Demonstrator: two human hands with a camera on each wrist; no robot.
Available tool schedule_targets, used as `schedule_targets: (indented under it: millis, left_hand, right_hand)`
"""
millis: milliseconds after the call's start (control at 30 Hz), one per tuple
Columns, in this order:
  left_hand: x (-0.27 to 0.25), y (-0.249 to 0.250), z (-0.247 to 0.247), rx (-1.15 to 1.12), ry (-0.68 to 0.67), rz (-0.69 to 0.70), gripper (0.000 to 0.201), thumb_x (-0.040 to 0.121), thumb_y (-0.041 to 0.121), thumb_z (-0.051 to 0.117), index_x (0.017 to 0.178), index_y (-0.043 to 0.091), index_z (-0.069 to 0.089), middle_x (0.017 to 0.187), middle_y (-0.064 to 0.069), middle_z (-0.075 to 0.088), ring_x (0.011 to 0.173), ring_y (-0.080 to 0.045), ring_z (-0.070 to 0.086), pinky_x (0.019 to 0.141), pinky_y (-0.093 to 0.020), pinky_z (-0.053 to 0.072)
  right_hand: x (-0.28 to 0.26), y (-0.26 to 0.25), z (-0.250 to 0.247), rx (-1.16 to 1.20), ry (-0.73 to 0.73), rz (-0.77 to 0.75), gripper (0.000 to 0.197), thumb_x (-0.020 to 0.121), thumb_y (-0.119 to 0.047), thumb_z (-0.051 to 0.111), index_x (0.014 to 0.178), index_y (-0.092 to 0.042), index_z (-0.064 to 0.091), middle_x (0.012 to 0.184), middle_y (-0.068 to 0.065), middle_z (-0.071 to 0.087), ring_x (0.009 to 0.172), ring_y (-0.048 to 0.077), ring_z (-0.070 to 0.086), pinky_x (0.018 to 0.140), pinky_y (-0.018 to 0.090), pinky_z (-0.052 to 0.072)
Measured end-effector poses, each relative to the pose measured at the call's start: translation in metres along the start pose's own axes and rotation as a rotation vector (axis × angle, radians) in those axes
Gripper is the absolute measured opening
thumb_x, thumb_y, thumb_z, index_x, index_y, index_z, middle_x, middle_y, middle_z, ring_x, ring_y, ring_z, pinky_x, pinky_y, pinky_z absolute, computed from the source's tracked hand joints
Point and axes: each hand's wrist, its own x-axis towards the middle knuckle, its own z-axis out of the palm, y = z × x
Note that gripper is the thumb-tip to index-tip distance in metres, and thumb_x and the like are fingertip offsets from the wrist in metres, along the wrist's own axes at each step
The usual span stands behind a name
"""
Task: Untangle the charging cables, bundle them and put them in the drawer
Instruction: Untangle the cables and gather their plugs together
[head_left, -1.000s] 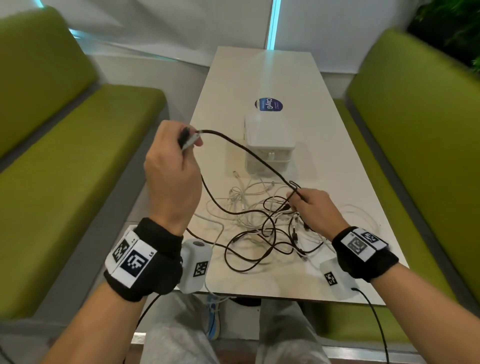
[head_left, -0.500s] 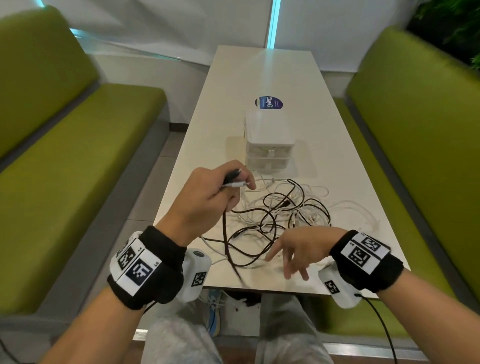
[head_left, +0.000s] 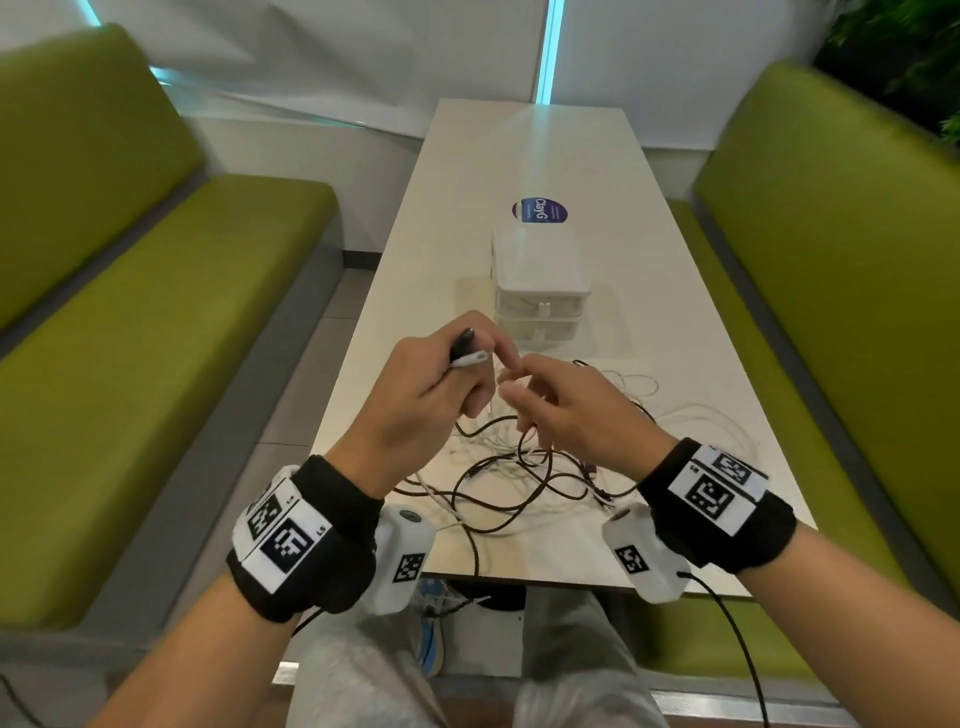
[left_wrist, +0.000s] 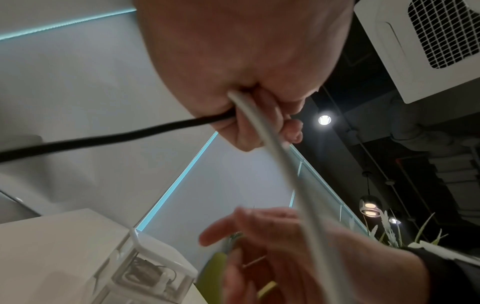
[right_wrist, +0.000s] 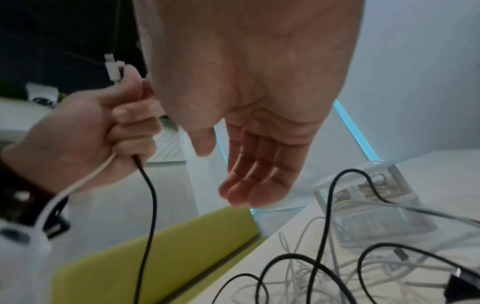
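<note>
Over table (head_left: 670, 332), L hand (head_left: 415, 395) grips cable ends (head_left: 467, 353).

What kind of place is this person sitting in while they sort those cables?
Probably a café or office lounge booth: two green upholstered benches face each other across a long white table, and the left wrist view shows a ceiling air-conditioning unit and hanging lamps.

Long cream rectangular table (head_left: 670, 332) runs away from the viewer, flanked by two olive-green padded benches, left bench (head_left: 156, 322) and right bench (head_left: 831, 260). White wall panels (head_left: 363, 57) close the far end, split by a vertical cyan light strip (head_left: 550, 52). Overhead: dark ceiling, white grilled air-conditioning unit (left_wrist: 428, 41), round recessed spotlight (left_wrist: 324, 120).
</note>
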Motion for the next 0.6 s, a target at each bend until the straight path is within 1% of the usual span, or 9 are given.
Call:
schedule_targets:
  millis: [67,133,167,233,300,367,433,533,600]
  left_hand:
    - [0.000,0.003,0.001,-0.081,0.009,-0.002,0.033,0.100,0.018,0.037,0.087,-0.006,0.056,0.054,-0.010,0.042,0.047,-0.004,0.035,0.049,-0.008,0.029]
    - [0.000,0.004,0.001,-0.116,0.017,-0.003,0.045,0.099,0.031,0.036,0.083,-0.004,0.058,0.053,-0.007,0.042,0.047,-0.005,0.036,0.048,-0.007,0.029]
    - [-0.001,0.004,0.000,-0.117,0.025,-0.007,0.048,0.099,0.034,0.034,0.080,-0.002,0.060,0.052,-0.004,0.043,0.046,-0.006,0.037,0.048,-0.008,0.029]
    - [-0.002,0.004,-0.003,-0.107,0.049,-0.024,0.049,0.100,0.033,0.033,0.074,0.003,0.062,0.050,0.001,0.043,0.046,-0.009,0.038,0.047,-0.009,0.029]
    - [-0.003,0.002,-0.006,-0.090,0.049,-0.037,0.051,0.101,0.032,0.032,0.071,0.004,0.062,0.049,0.006,0.043,0.046,-0.010,0.038,0.047,-0.010,0.028]
    - [-0.005,0.001,-0.009,-0.081,0.035,-0.033,0.051,0.101,0.031,0.031,0.071,0.003,0.062,0.049,0.006,0.043,0.045,-0.008,0.037,0.047,-0.010,0.027]
    - [-0.006,0.000,-0.012,-0.087,0.027,-0.028,0.050,0.101,0.031,0.031,0.072,0.004,0.062,0.049,0.006,0.043,0.045,-0.008,0.036,0.047,-0.011,0.027]
    - [-0.006,-0.001,-0.016,-0.087,0.036,-0.025,0.048,0.101,0.030,0.032,0.072,0.004,0.061,0.049,0.006,0.042,0.045,-0.007,0.035,0.048,-0.010,0.027]
    - [-0.006,-0.003,-0.017,-0.082,0.049,-0.028,0.048,0.101,0.028,0.032,0.072,0.002,0.060,0.048,0.006,0.041,0.045,-0.008,0.035,0.049,-0.008,0.028]
  right_hand:
    - [0.006,0.004,0.012,-0.247,-0.029,-0.040,0.036,0.092,-0.050,0.054,0.121,-0.029,0.057,0.099,-0.008,0.065,0.078,0.007,0.056,0.079,0.032,0.050]
    - [0.013,0.007,0.030,-0.343,-0.114,-0.023,0.046,0.091,-0.054,0.054,0.127,-0.027,0.053,0.119,-0.002,0.059,0.095,0.010,0.054,0.089,0.033,0.046]
    - [0.016,0.007,0.040,-0.345,-0.160,0.004,0.051,0.090,-0.057,0.054,0.129,-0.024,0.053,0.124,0.000,0.057,0.104,0.014,0.055,0.091,0.034,0.045]
    - [0.023,0.005,0.062,-0.345,-0.235,0.036,0.059,0.087,-0.062,0.054,0.129,-0.020,0.053,0.122,0.001,0.061,0.111,0.020,0.057,0.091,0.035,0.045]
    - [0.028,0.001,0.084,-0.403,-0.310,0.041,0.064,0.086,-0.066,0.053,0.127,-0.017,0.054,0.112,0.002,0.067,0.106,0.021,0.059,0.088,0.036,0.048]
    - [0.031,-0.001,0.101,-0.487,-0.394,0.052,0.064,0.085,-0.066,0.054,0.124,-0.014,0.056,0.109,0.005,0.067,0.104,0.025,0.060,0.087,0.040,0.050]
    - [0.033,0.001,0.110,-0.490,-0.444,0.050,0.051,0.087,-0.055,0.059,0.117,-0.014,0.061,0.109,0.006,0.066,0.104,0.026,0.059,0.086,0.037,0.050]
    - [0.034,0.001,0.110,-0.393,-0.464,0.010,0.021,0.088,-0.026,0.062,0.106,-0.017,0.069,0.106,0.005,0.068,0.102,0.024,0.061,0.081,0.028,0.046]
    - [0.032,0.000,0.105,-0.340,-0.428,0.045,0.019,0.088,-0.018,0.060,0.103,-0.017,0.070,0.105,0.003,0.069,0.100,0.021,0.062,0.080,0.028,0.047]
